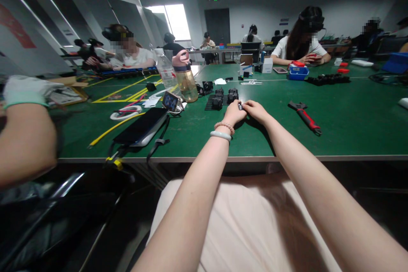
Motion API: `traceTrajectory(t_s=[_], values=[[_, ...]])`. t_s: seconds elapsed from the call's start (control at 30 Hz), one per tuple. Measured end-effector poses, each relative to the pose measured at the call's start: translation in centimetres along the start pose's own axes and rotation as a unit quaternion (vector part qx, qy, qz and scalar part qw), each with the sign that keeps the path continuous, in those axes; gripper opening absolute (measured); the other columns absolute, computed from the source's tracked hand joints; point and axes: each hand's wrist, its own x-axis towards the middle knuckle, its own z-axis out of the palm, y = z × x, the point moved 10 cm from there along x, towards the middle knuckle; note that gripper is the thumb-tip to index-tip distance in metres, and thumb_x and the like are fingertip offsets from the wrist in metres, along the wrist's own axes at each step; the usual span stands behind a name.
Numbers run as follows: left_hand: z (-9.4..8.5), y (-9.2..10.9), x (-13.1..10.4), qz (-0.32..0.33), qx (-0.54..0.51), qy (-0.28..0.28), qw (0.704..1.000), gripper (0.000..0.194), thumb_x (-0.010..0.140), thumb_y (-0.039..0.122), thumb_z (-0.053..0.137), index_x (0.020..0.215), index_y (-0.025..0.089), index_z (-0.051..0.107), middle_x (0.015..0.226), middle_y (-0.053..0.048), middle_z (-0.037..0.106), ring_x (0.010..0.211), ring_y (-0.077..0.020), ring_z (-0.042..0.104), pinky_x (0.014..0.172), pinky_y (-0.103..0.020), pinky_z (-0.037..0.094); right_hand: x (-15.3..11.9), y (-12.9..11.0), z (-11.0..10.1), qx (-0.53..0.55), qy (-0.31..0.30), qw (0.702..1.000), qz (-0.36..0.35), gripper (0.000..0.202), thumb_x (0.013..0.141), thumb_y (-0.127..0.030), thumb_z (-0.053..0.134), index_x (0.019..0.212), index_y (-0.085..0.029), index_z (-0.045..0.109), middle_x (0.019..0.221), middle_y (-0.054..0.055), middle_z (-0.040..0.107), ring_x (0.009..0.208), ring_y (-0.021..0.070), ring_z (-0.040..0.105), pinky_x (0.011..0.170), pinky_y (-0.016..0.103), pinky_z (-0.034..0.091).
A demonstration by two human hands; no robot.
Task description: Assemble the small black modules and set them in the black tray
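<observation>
My left hand (233, 113) and my right hand (256, 110) meet on the green table (344, 127), both pinching one small dark part (240, 106) between their fingertips. Two bracelets ring my left wrist. Just beyond the hands lies a black slotted tray (211, 103) carrying several small black blocks (233, 94). The small part is mostly hidden by my fingers.
A red-handled wrench (304, 115) lies to the right. To the left are a black power bank (140, 126) with straps, a yellow cable (110, 129), a small clock (170, 101) and two water bottles (186, 77). A co-worker's arm (25, 140) is at far left; other people sit across the table.
</observation>
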Motion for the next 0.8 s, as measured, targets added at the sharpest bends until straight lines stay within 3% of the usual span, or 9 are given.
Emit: traceTrajectory(t_s=[0.8], values=[[-0.09,0.58,-0.02,0.016,0.023,0.003,1.000,0.047,0.058,0.016,0.055,0.104,0.016,0.045,0.100,-0.007,0.055,0.088,-0.0178,0.052,0.074,-0.024,0.040,0.15,0.14,-0.06,-0.012,0.004,1.000,0.006,0.025,0.069,-0.034,0.042,0.078,-0.017,0.058,0.076,0.001,0.059,0.072,0.0126,0.049,0.067,0.025,0.037]])
